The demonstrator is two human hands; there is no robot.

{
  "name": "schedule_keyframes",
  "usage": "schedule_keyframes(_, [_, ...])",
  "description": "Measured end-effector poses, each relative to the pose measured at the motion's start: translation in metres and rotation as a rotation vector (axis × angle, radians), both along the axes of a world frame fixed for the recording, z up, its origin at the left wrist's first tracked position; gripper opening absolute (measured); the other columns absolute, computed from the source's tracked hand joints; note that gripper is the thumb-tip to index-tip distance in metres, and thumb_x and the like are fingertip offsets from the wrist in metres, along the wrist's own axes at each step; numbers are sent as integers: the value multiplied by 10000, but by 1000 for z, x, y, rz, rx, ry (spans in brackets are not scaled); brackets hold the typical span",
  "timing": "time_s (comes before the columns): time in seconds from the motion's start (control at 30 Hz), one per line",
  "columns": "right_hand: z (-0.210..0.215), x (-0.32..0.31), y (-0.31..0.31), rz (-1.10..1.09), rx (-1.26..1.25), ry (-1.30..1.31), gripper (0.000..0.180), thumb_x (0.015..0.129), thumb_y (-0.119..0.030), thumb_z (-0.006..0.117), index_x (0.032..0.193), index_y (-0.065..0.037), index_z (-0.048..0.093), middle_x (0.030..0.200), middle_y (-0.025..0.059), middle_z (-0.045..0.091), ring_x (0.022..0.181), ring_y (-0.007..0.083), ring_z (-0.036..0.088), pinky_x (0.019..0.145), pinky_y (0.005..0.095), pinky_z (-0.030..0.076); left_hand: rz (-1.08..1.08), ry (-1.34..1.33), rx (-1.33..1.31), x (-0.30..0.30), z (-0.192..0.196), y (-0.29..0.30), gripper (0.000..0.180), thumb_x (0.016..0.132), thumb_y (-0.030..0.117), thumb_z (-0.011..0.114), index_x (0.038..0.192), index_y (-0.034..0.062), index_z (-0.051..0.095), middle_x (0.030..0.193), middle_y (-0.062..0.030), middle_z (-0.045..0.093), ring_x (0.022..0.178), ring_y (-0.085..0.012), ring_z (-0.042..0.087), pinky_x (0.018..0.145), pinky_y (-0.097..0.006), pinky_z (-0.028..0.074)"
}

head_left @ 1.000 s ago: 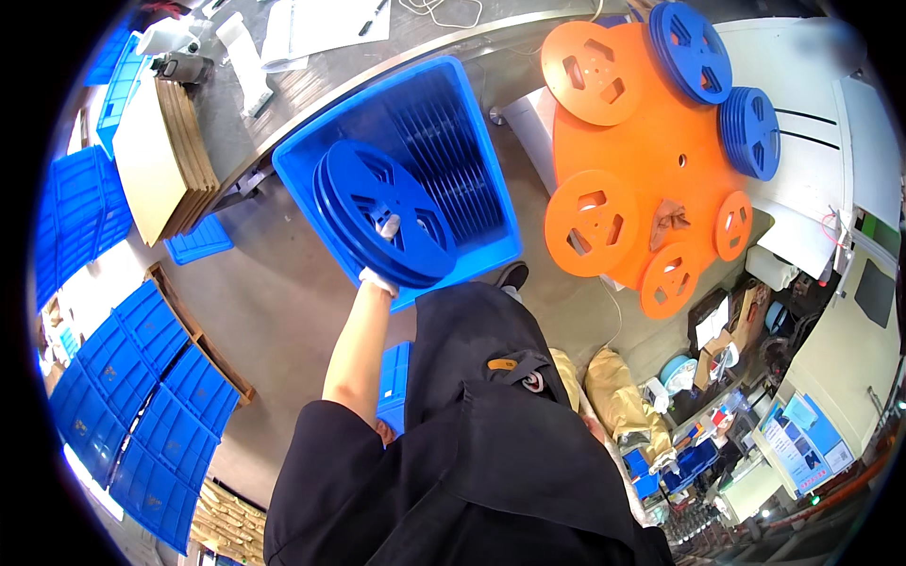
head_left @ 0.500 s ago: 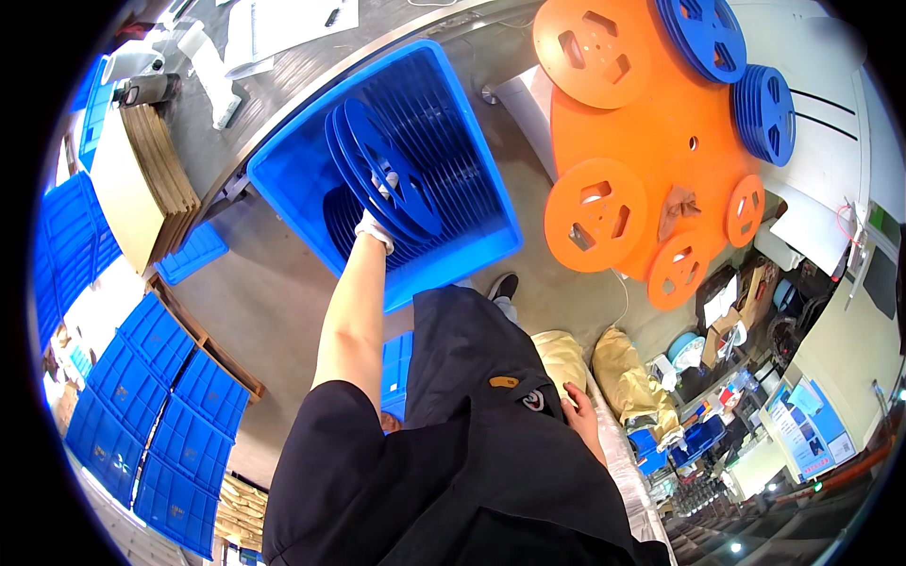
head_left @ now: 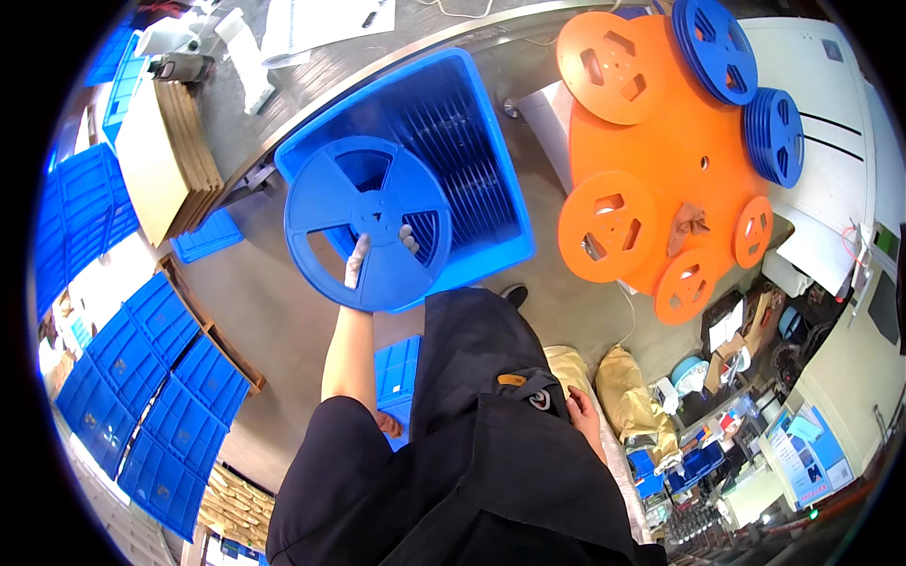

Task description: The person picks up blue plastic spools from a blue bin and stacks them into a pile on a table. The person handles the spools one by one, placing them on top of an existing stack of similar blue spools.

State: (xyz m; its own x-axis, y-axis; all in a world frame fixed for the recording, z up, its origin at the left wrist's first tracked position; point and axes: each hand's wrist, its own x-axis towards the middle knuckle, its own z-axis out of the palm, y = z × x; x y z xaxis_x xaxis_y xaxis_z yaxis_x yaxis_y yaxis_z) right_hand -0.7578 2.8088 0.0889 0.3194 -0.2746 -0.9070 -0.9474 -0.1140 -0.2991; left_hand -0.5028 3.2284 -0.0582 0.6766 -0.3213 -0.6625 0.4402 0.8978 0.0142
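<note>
My left hand (head_left: 357,262), in a pale glove, grips a large blue reel (head_left: 401,274). Its thumb lies on the near face, and some fingertips show through a cut-out in the reel. The reel's flat face is turned up toward me, above the left part of a blue bin (head_left: 517,253). Whether a second reel lies behind it is hidden. Inside the bin, several thin blue reels (head_left: 462,160) stand on edge in a row. My right hand (head_left: 583,417) is bare and rests beside my dark clothing, fingers loosely extended, holding nothing.
An orange round plate (head_left: 651,156) at the right carries several orange reels (head_left: 607,226) and stacks of blue reels (head_left: 774,137). A grey table (head_left: 311,71) lies beyond the bin. Cardboard sheets (head_left: 175,160) and stacked blue crates (head_left: 151,396) stand at left.
My left hand has lifted the blue reel up out of the bin's row toward me. The reel has turned from nearly edge-on to face-up. My right hand has stayed at my side.
</note>
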Motion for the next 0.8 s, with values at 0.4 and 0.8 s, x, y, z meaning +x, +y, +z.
schedule_keyframes(0.4, [-13, 11, -18, -19, 98, -24, 379, 951, -159, 533, 1295, -4, 510, 1293, 108, 549, 1189, 186, 504, 1012, 286, 372, 223, 3, -22, -22, 45, -4, 667, 790, 397, 714, 1290, 18, 487, 1213, -229, 563, 1052, -347, 592, 1067, -469, 380])
schedule_keyframes(0.8, [8, 25, -9, 54, 17, 50, 383, 950, -150, 543, 1302, -4, 507, 1263, 95, 571, 1147, 158, 527, 986, 262, 389, 72, 328, 616, 33, -121, 20, 622, 897, 550, 509, 1203, 13, 579, 1046, -140, 656, 995, -272, 606, 858, -362, 490])
